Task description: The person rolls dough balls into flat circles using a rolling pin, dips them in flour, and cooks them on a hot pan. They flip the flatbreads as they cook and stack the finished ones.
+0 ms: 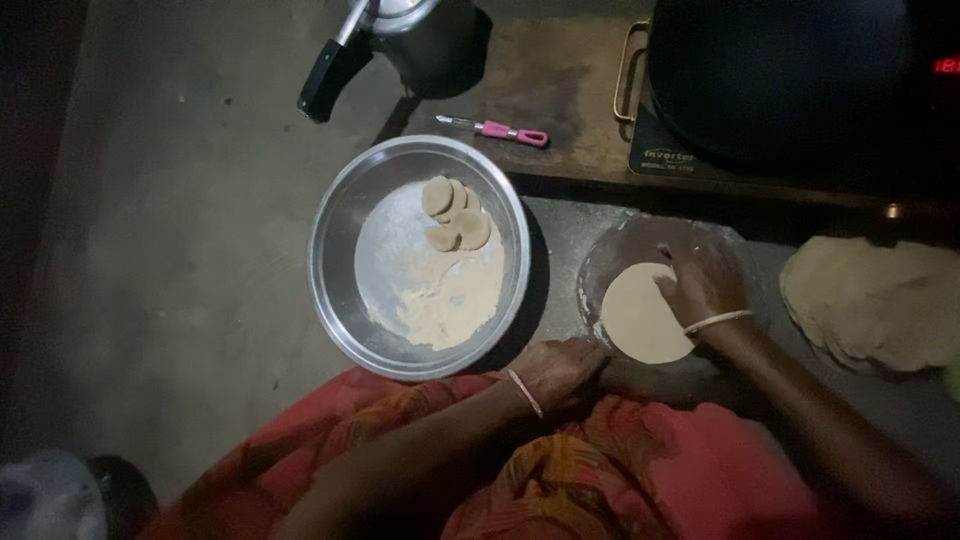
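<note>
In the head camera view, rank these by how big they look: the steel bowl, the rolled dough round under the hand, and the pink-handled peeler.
Largest to smallest:
1. Steel bowl, clearly the widest.
2. Rolled dough round, partly covered by the right hand.
3. Pink-handled peeler, short and thin.

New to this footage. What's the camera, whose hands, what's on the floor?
One head-worn camera, looking down at the wearer's own bare hands; no machine. The right hand presses on a rolled-out dough round lying on a round rolling board. The left hand rests at the board's near edge; it seems to hold nothing. Beside them: a steel bowl with flour and small dough discs, a stack of rolled flatbreads, a pink-handled peeler and a dark pan on a cooktop.
</note>
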